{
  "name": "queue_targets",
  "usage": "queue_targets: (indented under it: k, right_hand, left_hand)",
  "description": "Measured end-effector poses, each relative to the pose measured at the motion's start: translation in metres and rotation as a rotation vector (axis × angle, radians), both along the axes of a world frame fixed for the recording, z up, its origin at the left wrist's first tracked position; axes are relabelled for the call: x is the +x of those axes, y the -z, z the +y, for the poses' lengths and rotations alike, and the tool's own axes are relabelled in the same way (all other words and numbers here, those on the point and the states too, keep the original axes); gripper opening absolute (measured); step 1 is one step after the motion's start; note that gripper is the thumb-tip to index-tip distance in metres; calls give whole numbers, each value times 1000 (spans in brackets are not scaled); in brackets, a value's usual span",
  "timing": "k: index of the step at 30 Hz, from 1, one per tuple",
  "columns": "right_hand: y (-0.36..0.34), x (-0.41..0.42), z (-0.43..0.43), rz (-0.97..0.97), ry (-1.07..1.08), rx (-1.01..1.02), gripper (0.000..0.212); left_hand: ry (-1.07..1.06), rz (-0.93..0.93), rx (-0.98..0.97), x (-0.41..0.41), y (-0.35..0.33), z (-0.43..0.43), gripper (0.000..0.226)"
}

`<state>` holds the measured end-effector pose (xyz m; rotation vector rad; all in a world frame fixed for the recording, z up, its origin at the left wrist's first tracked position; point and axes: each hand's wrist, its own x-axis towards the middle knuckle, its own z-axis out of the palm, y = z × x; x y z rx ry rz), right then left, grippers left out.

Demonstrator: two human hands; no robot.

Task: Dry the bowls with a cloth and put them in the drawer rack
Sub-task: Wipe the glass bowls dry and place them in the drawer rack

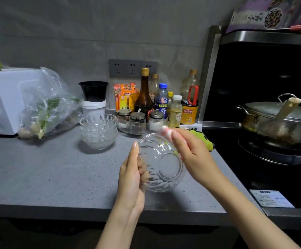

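A clear glass bowl (165, 169) is held in the air at lower centre of the frame, above the tabletop (47, 173). It is tipped so its round base faces the camera.

The left hand (130, 178) grasps its left wall. The thumb lies up along the outside, and the curled fingers show through the glass on the far side. The right hand (192, 155) reaches over the upper right rim. Its fingertips are blurred, but it appears to pinch the rim there.

A yellow-green cloth (202, 139) lies just behind the right hand, towards the right of the frame. Neither hand plainly holds it. A stack (99, 131) of like bowls stands left of centre, well apart from the held one. The drawer rack is not in view.

The bowl looks stiff, moderately heavy for its size and breakable. Its moulded facets give some purchase, but wet glass is likely to be slick. The safest hold is probably across the wall, with fingers inside and thumb outside as the left hand has it. A palm could also cup the base while the other hand wipes. A fingertip pinch on the rim alone looks less secure. If the bowl slipped here it would fall to the hard tabletop below, so it is best kept low.
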<state>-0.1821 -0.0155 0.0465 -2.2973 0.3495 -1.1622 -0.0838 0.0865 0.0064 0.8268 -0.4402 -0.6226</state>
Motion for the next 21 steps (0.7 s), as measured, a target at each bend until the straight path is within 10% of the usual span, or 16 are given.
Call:
queue_targets:
  k: [4, 13, 21]
  right_hand:
    - [36, -12, -36, -7, -9, 266, 27]
    - [108, -63, -67, 538, 256, 12, 47]
    - [70, -80, -51, 303, 92, 415, 48]
  left_hand:
    - [-95, -30, 4, 17, 9, 6, 36]
    - [-165, -18, 57, 28, 20, 9, 38]
    - [-27, -76, 96, -1, 21, -2, 40]
